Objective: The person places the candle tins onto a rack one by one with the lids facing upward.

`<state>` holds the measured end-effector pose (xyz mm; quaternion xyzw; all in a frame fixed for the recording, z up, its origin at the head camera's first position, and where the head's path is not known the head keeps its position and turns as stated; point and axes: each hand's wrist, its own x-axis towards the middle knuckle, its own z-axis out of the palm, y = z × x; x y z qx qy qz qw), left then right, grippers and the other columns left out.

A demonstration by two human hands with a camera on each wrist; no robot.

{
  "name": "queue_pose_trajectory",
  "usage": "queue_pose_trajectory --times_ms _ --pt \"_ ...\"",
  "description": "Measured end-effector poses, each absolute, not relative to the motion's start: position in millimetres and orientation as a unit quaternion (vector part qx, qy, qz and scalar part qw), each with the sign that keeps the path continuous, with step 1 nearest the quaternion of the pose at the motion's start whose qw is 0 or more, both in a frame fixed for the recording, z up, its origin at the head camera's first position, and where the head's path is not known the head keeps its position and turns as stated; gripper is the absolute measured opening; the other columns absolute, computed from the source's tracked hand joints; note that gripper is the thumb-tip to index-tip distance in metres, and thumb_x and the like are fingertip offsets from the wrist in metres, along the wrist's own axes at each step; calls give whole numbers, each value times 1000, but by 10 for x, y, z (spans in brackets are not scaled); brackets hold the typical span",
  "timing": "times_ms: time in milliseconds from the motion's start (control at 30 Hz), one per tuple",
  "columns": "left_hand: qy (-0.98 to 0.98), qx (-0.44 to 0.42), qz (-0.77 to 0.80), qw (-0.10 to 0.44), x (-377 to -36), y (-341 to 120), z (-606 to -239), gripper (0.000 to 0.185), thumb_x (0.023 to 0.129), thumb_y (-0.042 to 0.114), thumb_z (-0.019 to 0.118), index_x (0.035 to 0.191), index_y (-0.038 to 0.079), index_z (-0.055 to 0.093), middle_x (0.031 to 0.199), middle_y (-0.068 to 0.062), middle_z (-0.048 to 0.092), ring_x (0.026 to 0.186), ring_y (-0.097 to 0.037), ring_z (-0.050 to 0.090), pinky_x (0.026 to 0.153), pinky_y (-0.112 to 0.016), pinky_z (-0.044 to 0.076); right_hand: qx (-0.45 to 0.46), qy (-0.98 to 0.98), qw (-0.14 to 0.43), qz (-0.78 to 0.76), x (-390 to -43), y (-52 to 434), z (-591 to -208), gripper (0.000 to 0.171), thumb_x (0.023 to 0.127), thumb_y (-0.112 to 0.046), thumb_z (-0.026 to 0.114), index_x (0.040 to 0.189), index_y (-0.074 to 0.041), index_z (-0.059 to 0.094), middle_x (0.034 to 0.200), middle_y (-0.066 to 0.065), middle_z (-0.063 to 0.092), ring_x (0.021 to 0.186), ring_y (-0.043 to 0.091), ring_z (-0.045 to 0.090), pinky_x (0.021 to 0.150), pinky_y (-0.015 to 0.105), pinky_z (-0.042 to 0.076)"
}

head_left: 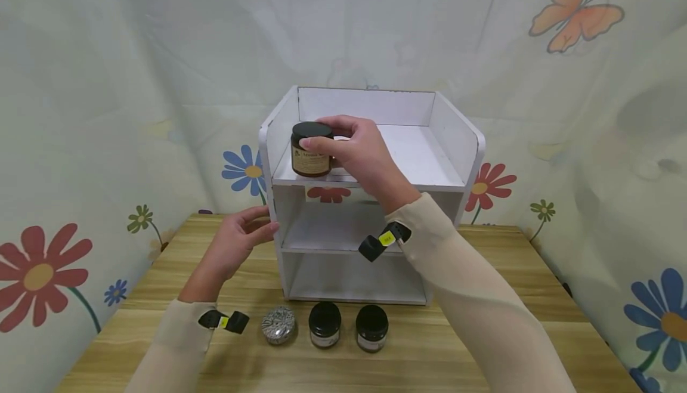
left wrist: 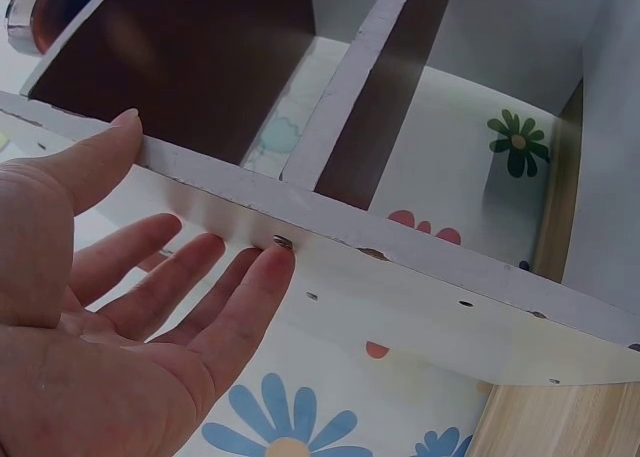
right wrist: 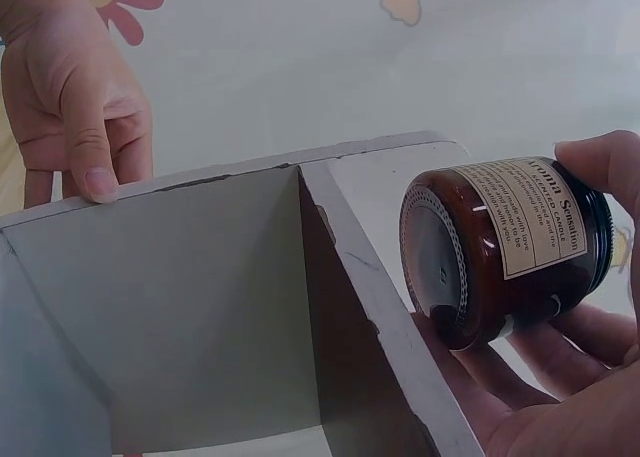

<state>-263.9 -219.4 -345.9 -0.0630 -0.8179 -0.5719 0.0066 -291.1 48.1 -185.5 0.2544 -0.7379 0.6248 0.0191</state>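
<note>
My right hand grips an amber scented candle jar with a black lid and cream label. Thumb on one side and fingers on the other, it holds the jar at the left end of the top tier of a white shelf unit. In the right wrist view the jar's ridged base shows just past the shelf board's chipped edge. My left hand is at the unit's left side panel. Its thumb lies by the panel's front edge, and the loosely bent fingers touch the outer face in the left wrist view.
On the wooden table before the unit stand a round patterned tin and two black-lidded jars, a middle jar and a right jar. A flowered curtain hangs behind and along both sides.
</note>
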Motion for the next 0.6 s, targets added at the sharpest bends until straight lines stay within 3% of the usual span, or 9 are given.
queue_pose_trajectory --times_ms 600 --pt "-821 -65 -568 6 -2652 -2162 -3451 73 91 51 73 153 20 49 153 -10 55 135 -36 59 114 -57 45 241 -722 -4 648 -3015 477 -1776 42 88 -28 80 126 -13 71 128 5 67 115 24 66 94 40 61"
